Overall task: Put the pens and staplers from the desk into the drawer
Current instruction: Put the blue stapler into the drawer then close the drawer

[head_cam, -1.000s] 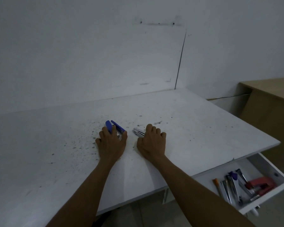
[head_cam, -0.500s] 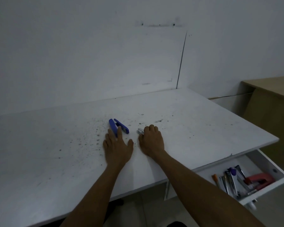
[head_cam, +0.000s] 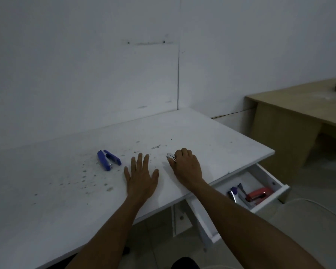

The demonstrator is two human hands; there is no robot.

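A blue stapler [head_cam: 108,160], hinged open in a V, lies on the white desk [head_cam: 211,140]. My left hand [head_cam: 141,176] rests flat on the desk to its right, fingers spread, holding nothing. My right hand [head_cam: 186,168] is curled over a small silver stapler [head_cam: 170,157], whose tip shows at my fingers. At the lower right the white drawer [head_cam: 275,186] is pulled out; it holds a red stapler [head_cam: 258,194] and several silver and purple items [head_cam: 236,193].
A tan wooden desk [head_cam: 299,105] stands to the right with a dark object at its far edge. The white wall runs close behind the desk. Dark specks dot the desk top. A white cable [head_cam: 308,202] lies on the floor beside the drawer.
My left hand has let go of the blue stapler and slid right, away from it. My right hand has closed over the silver stapler and shifted right toward the drawer.
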